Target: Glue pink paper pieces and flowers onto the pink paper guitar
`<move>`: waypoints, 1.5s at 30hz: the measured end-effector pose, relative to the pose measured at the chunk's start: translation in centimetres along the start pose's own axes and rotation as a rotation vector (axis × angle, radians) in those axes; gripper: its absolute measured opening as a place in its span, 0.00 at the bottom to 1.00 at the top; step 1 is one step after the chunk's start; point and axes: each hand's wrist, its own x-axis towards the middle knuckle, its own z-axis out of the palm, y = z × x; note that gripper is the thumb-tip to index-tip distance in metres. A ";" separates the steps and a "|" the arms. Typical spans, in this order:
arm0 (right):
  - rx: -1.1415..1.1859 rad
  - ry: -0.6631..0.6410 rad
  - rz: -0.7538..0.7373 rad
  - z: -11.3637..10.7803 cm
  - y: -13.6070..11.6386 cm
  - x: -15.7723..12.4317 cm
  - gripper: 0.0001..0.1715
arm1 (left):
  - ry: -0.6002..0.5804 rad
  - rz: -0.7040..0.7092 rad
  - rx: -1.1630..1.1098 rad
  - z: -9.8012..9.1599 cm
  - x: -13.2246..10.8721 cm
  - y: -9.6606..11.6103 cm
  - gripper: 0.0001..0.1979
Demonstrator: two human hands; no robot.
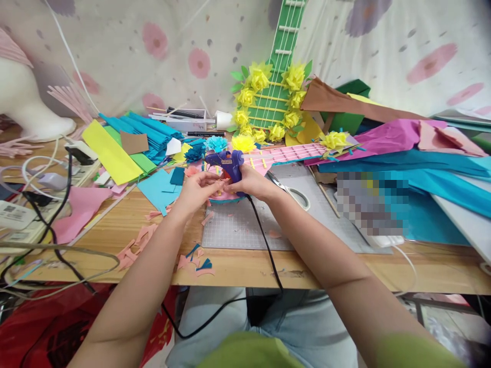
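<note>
My right hand [251, 182] is wrapped round the handle of a blue glue gun [226, 161], whose black cord [264, 240] runs down off the table edge. My left hand [197, 186] pinches a small pink paper piece [220, 180] just under the gun's nozzle. Both hands hover over the body of a pink paper guitar [291, 152] that lies on a grey cutting mat [245, 225]. Blue [215, 143] and yellow paper flowers [243, 142] sit just beyond the gun.
A green paper guitar [282, 66] ringed with yellow flowers leans at the back. Scissors [291, 191] lie right of my hands. Stacked coloured paper sheets [130, 143] are on the left, crepe paper [402, 153] on the right. Paper scraps [192, 258], a power strip [23, 220] and cables crowd the wooden table [115, 225].
</note>
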 end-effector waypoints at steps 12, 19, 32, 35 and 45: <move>-0.068 -0.066 -0.028 -1.2 -1.1 -0.6 0.26 | -0.131 -0.098 0.006 0.0 -0.8 0.8 0.22; -0.101 -0.085 -0.066 -1.0 -1.0 -0.7 0.23 | -0.149 -0.081 -0.003 0.3 -0.9 0.5 0.18; -0.385 0.037 -0.125 -3.8 -2.7 -2.1 0.20 | 0.389 -0.031 -0.105 -2.8 -0.6 -0.6 0.13; -0.420 -0.038 -0.083 -3.9 -2.7 -2.3 0.23 | 0.416 -0.037 -0.079 -3.1 -0.5 -0.6 0.13; -0.630 -0.009 -0.144 -2.2 -1.1 -1.4 0.30 | 0.393 -0.097 -0.074 -2.7 -0.8 0.1 0.11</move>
